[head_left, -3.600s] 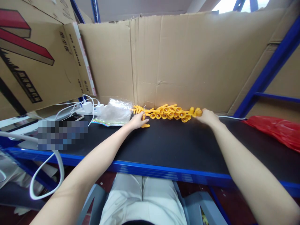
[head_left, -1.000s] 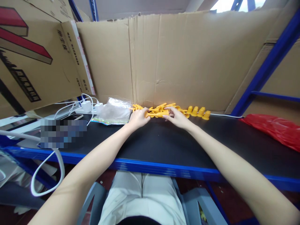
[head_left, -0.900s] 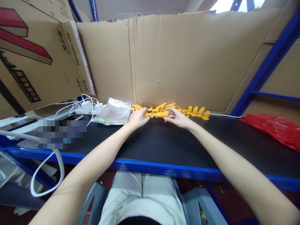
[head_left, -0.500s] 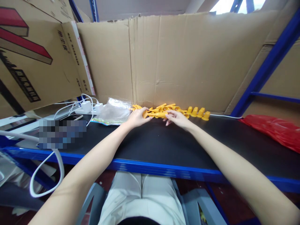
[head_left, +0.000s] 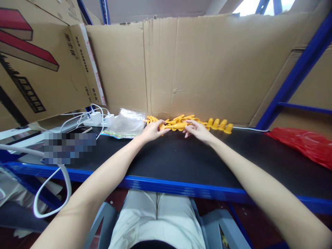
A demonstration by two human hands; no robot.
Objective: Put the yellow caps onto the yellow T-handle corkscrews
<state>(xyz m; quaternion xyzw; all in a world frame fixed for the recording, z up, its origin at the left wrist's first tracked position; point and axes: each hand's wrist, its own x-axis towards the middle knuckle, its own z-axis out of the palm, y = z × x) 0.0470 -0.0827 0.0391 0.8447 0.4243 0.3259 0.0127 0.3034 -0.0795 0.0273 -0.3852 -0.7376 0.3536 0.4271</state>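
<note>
A heap of small yellow plastic parts (head_left: 181, 121) lies at the back of the black shelf top (head_left: 181, 155), against a cardboard wall. My left hand (head_left: 151, 130) and my right hand (head_left: 198, 130) both reach into the heap. Between them they hold one long yellow piece (head_left: 176, 126) level, the left at its left end, the right at its right end. Three yellow cone-shaped parts (head_left: 219, 124) stand upright in a row just right of my right hand.
A clear plastic bag (head_left: 127, 123) lies left of the heap. White chargers and cables (head_left: 97, 118) and a phone (head_left: 81, 130) sit further left. A red plastic bag (head_left: 303, 143) lies at the right. Cardboard sheets (head_left: 207, 65) wall the back; a blue rack post (head_left: 295, 76) rises right.
My right hand came in from the heap's right end, leaving upright cones there. Both hands met at the heap's middle and took hold of a long yellow piece, which lifted slightly.
</note>
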